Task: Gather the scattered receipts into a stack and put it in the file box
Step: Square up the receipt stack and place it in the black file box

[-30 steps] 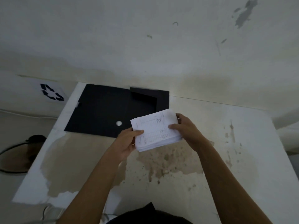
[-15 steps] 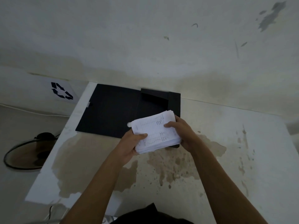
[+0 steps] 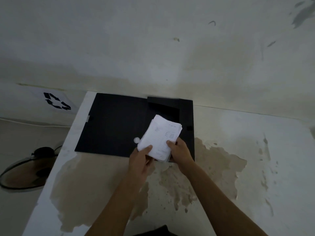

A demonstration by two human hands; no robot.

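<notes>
A thick white stack of receipts (image 3: 159,137) is held in both hands, its far end tilted away over the open black file box (image 3: 110,125). My left hand (image 3: 140,159) grips the stack's near left corner, thumb on top. My right hand (image 3: 180,152) grips the near right edge, thumb on the top sheet. The file box lies open and flat at the table's far left, its lid spread to the left and its box part (image 3: 185,113) on the right, directly under the stack. Whether the stack touches the box, I cannot tell.
The white table (image 3: 255,150) has large brown stains in its middle and left. A wall stands right behind it. To the left, on the floor, lie a dark round fan base (image 3: 29,169) and a white bin with a recycling symbol (image 3: 57,101).
Both hands carried the stack forward and turned it from lying crosswise to pointing away, so it now hangs over the box part of the file box.
</notes>
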